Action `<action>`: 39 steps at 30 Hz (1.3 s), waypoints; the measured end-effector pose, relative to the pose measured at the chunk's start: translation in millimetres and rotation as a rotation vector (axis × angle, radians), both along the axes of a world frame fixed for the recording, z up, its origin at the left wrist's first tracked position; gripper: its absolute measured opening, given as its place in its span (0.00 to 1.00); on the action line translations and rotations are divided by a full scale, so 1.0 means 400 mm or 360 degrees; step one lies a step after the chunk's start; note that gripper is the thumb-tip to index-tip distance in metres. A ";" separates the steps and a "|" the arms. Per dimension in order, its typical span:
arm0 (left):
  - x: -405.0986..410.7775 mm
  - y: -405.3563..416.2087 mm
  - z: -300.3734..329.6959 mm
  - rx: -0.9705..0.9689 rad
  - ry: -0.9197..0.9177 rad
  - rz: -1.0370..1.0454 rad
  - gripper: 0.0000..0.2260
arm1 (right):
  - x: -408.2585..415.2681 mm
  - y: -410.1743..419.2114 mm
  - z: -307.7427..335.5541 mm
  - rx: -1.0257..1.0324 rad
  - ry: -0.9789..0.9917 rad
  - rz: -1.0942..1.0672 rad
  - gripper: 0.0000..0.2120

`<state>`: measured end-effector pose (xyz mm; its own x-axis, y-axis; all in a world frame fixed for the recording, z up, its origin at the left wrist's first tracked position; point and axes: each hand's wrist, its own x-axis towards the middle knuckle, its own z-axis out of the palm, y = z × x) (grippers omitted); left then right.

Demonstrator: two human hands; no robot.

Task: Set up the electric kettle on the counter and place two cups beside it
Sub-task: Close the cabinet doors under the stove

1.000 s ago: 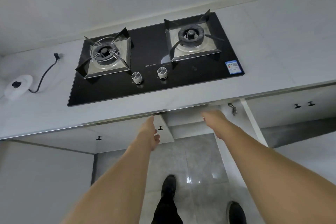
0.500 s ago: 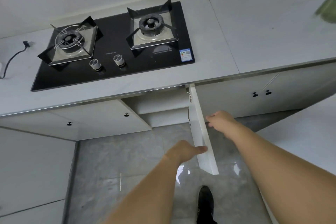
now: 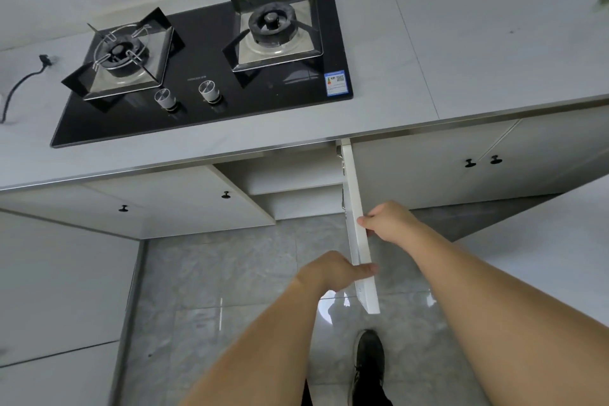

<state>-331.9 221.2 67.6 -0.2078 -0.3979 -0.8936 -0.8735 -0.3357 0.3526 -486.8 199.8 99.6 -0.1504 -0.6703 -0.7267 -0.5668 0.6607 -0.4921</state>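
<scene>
A kitchen is seen from above, through a camera worn on the head. Two bare forearms reach forward and down to a white cabinet door [image 3: 357,234] that stands swung out, edge-on, beneath a pale bench [image 3: 428,76].

The right hand [image 3: 390,222] is grasping the door's upper edge, its fingers curled over the far face, and its thumb cannot be made out. The left hand [image 3: 333,270], nearer the viewer and lower along the same edge, is clenched around the panel, the thumb pressed flat along its near side. The door is probably held from both sides so that it can be steadied and kept open while the space behind is checked. What lies inside the cabinet cannot be seen from this angle.

Above and beyond both hands, a black two-burner gas hob [image 3: 204,66] is set into the bench, two round knobs at its front. Far to the left of the hands, at the picture's edge, a black power cord [image 3: 19,82] lies on the bench, its plug loose; it is judged to belong to the kettle's base, which is out of view. Neither kettle nor cups are in sight, so the task seems to be at an early, searching stage.

Below the hands, grey floor tiles and a dark shoe [image 3: 367,369] are visible.
</scene>
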 end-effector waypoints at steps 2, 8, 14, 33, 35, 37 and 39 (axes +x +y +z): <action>0.016 0.004 -0.001 0.0007 -0.0027 0.0021 0.31 | 0.018 -0.010 0.002 0.0037 0.0034 0.0007 0.16; 0.101 -0.018 0.014 0.0005 -0.0082 0.0105 0.29 | 0.094 -0.046 0.002 0.0162 0.0041 0.0004 0.13; 0.238 -0.094 0.029 0.0012 -0.0098 0.0265 0.35 | 0.193 -0.102 -0.001 0.0252 -0.0087 -0.0001 0.11; 0.507 -0.541 0.050 0.0263 0.0206 0.1532 0.22 | 0.482 -0.453 -0.016 0.0324 -0.0564 -0.1119 0.11; 0.505 -0.566 0.056 0.0409 0.0363 0.1766 0.19 | 0.477 -0.459 -0.006 0.0364 -0.0817 -0.1224 0.08; 0.512 -0.577 0.059 0.0496 0.0560 0.1981 0.15 | 0.464 -0.462 0.004 0.0393 -0.1070 -0.1271 0.11; 0.517 -0.573 0.059 0.0535 0.0759 0.2130 0.11 | 0.452 -0.472 0.003 0.0414 -0.1240 -0.1378 0.17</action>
<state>-125.2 -7.8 91.1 -0.1544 -0.3185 -0.9353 0.3262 -0.9100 0.2560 -306.0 10.9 100.8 0.0619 -0.3823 -0.9219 0.5082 0.8071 -0.3006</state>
